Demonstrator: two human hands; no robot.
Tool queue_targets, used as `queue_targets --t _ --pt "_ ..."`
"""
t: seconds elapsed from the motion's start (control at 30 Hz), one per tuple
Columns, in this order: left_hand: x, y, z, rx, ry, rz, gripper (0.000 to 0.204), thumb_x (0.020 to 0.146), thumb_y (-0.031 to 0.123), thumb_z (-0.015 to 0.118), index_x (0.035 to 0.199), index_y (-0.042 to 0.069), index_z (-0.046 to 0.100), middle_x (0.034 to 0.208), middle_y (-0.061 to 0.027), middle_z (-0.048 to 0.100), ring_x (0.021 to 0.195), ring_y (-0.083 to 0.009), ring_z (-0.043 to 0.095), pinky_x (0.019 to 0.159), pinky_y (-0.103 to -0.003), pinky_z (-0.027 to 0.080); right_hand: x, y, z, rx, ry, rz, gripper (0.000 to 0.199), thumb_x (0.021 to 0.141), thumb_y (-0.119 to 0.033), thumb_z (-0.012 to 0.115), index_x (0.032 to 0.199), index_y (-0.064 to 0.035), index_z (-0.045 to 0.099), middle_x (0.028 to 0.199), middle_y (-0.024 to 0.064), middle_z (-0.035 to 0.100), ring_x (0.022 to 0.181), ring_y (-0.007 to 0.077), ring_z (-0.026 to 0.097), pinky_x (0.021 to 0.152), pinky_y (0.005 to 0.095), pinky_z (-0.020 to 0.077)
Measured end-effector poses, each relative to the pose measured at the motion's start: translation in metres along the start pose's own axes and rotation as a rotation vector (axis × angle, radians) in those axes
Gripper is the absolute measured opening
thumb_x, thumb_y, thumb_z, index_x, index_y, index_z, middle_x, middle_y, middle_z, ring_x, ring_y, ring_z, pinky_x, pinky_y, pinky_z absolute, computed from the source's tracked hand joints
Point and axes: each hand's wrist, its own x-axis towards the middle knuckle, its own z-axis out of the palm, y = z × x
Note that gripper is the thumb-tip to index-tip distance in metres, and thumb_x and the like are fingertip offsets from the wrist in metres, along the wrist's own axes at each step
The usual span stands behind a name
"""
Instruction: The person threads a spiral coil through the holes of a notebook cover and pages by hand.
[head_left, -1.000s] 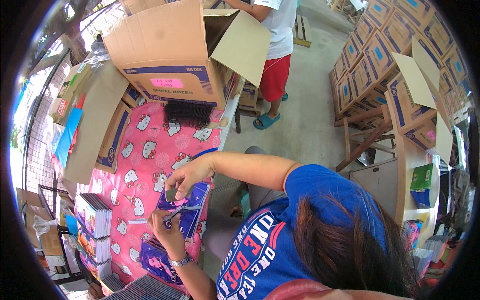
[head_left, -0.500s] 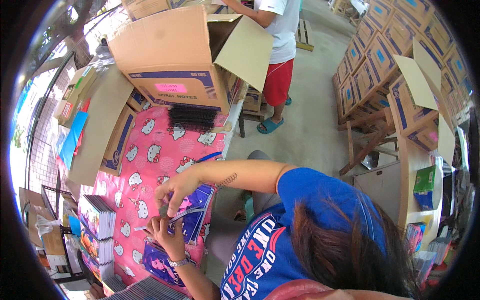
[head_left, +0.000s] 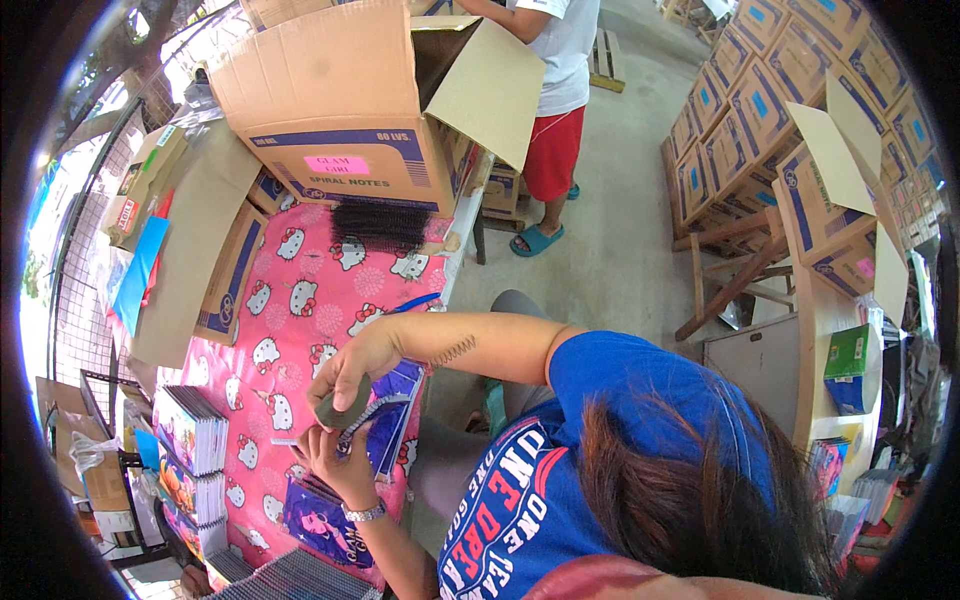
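A purple and blue spiral notebook (head_left: 397, 425) lies on the pink tablecloth beside my hands. At its bound edge, my left hand (head_left: 335, 462), with a watch on the wrist, is closed around the curved strip of coil. My right hand (head_left: 355, 375) reaches in from above and pinches a dark grey-green flat piece (head_left: 338, 410), whose exact kind I cannot make out. The fingertips of both hands nearly meet there. A thin pale stick-like end (head_left: 285, 442) pokes out past the left fingers. Another purple notebook (head_left: 325, 525) lies near my left wrist.
Stacked notebooks (head_left: 190, 430) stand at the table's left; more spiral-bound ones (head_left: 300, 578) are at the bottom. Black coils (head_left: 380, 225) lie before a large open carton (head_left: 340, 150). Another person (head_left: 555, 130) stands beyond the table. Piled cartons (head_left: 750, 120) fill the right.
My right hand has turned so that the dark piece shows more plainly. My left hand has shifted slightly right and covers more of the coil edge.
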Motion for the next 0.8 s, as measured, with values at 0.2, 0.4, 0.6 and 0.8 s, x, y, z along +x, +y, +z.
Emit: queue_targets --t 0.2,0.4,0.6,0.8 --pt "0.002 -0.007 -0.019 0.077 -0.015 -0.03 0.04 0.058 0.012 0.083 0.093 0.007 0.066 0.099 -0.0074 0.058 0.105 -0.0319 0.052 0.097 -0.049 0.036 -0.003 0.019 -0.014 -0.054 0.087 0.033 0.038 0.089 -0.03 0.068 0.114 -0.0025 0.059 0.101 0.0021 0.061 0.095 0.0115 0.058 0.083 0.0271 0.0446" --pt "-0.003 -0.013 -0.018 0.027 -0.031 0.007 0.03 0.062 0.011 0.081 0.085 0.004 0.063 0.088 -0.009 0.056 0.096 -0.0312 0.051 0.086 -0.044 0.039 0.021 0.006 -0.01 -0.615 0.02 0.246 0.039 0.085 -0.029 0.075 0.111 -0.0046 0.063 0.103 0.0035 0.064 0.088 0.0136 0.058 0.079 0.0302 0.0447" --pt "-0.008 -0.007 -0.025 0.07 -0.022 0.041 0.029 0.069 0.009 0.078 0.09 0.001 0.059 0.091 -0.012 0.056 0.094 -0.0332 0.05 0.088 -0.047 0.04 0.025 0.012 0.0 -0.179 0.025 0.151 0.033 0.086 -0.027 0.075 0.108 -0.0056 0.064 0.091 -0.0018 0.06 0.085 0.0073 0.054 0.074 0.0252 0.0424" --pt "-0.01 -0.012 -0.024 0.021 -0.003 0.047 0.031 0.068 0.009 0.078 0.09 0.0 0.057 0.09 -0.0129 0.055 0.094 -0.0333 0.049 0.085 -0.045 0.04 0.03 0.012 -0.006 -0.381 0.044 0.315 0.041 0.085 -0.03 0.074 0.112 -0.0019 0.06 0.098 0.0025 0.065 0.09 0.0096 0.059 0.077 0.0263 0.0458"
